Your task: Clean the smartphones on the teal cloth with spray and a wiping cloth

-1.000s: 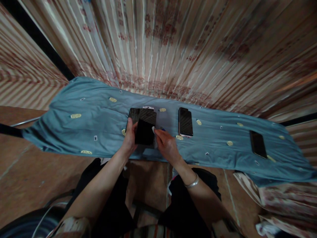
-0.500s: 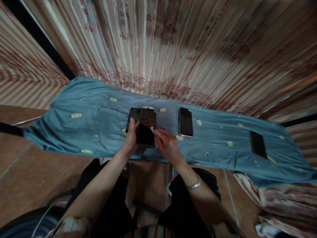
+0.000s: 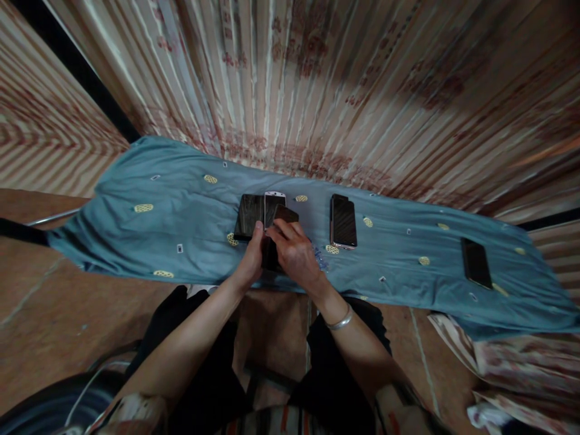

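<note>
- Striped curtain (image 3: 317, 90) behind; wrinkled teal cloth (image 3: 149, 229).
- Left hand (image 3: 251, 266) and right hand (image 3: 294, 257) both clasp flat dark phone (image 3: 285, 214), probably glass-faced.

Dim, soft light — fisheye-warped edges

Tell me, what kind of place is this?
Probably a room in a home: a striped curtain hangs behind a low surface under a blue cloth, where phones lie, and the floor is plain brown.
</note>
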Demonstrator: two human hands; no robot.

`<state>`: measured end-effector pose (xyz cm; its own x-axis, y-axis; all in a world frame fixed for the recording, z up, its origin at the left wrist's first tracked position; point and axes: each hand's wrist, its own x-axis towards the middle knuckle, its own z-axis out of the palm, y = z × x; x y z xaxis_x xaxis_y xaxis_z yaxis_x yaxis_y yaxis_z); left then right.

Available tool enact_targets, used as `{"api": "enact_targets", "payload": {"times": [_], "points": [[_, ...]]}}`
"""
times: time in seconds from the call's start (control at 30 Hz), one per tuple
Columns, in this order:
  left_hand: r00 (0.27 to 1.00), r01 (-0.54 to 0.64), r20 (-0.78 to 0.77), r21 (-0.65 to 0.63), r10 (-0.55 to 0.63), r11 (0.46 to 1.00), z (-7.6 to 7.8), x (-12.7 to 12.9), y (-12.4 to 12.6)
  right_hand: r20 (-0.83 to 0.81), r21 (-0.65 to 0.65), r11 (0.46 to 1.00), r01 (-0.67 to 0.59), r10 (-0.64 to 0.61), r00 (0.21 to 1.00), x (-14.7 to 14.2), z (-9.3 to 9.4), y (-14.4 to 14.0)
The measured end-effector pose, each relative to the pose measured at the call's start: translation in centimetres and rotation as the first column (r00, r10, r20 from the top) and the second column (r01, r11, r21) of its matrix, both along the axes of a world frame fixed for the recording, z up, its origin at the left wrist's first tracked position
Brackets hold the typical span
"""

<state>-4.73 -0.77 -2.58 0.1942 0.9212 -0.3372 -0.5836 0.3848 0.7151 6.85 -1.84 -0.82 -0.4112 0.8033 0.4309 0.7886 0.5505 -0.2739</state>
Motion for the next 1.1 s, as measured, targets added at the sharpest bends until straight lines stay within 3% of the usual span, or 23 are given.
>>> {"api": "enact_targets", "payload": {"times": [0.33,0.63,0.77,0.93,1.1], "points": [[0.997,0.064,-0.055,0.065,-0.06,0.996,1.3,-1.0,0.2,0.041,-0.028,0.99,-0.139,0.14,0.989,-0.2,0.4,-2.6],[1.0,0.019,0.014,-0.046,-0.019,0.999,1.8,-1.6,1.0,0.013,0.013,0.966,-0.259,0.259,0.966,0.6,-0.4,-4.0],[0.999,0.021,0.047,-0.119,-0.015,0.993,2.2,-1.5,1.0,0.06,0.064,0.964,-0.257,0.253,0.966,1.0,-0.7,-4.1],[0.997,0.02,0.083,-0.128,-0.01,0.992,1.6,-1.7,1.1,0.132,0.17,0.958,-0.229,0.208,0.969,1.7,-0.8,-4.1],[0.991,-0.006,0.131,-0.159,0.027,0.987,1.2,-2.2,1.5,0.044,0.251,0.951,-0.179,0.174,0.984,3.1,-1.1,-3.8]]}}
